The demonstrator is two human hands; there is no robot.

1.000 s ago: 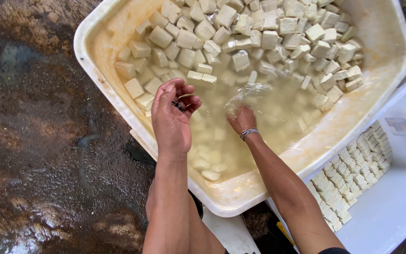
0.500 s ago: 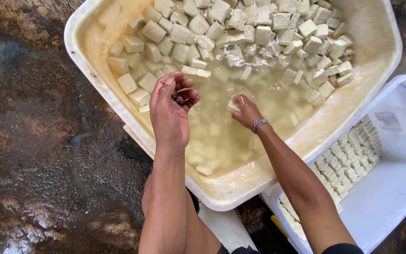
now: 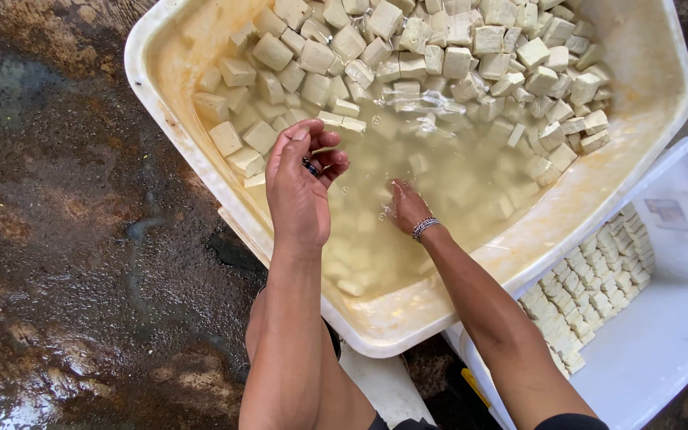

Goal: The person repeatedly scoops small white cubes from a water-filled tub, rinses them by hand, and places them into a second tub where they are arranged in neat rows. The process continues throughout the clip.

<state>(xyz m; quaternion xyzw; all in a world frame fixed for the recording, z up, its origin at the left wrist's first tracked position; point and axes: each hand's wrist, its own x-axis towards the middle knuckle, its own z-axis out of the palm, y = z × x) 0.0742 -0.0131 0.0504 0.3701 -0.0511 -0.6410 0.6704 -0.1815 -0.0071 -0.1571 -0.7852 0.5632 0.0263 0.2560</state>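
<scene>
While the right hand [image 3: 408, 209] dips loose-fingered into cloudy water, tofu cubes [image 3: 447, 56] float just beyond, left hand [image 3: 300, 179] curled, empty, above the tub [image 3: 161, 48].

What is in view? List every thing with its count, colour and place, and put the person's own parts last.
Tub: one, white with yellowed inner walls, centre, holding cloudy liquid.
Tofu cubes: many, pale cream, floating at the tub's far side, some sunk nearer.
Crate: one, white, lower right beside the tub.
Packed tofu cubes: many, pale cream, in rows along the crate's left side.
Floor: wet, dark brown, left.
Ring: one, dark, on a left finger.
Bracelet: one, beaded, right wrist.
Left hand: raised above the liquid, fingers curled.
Right hand: dipped into the liquid.
</scene>
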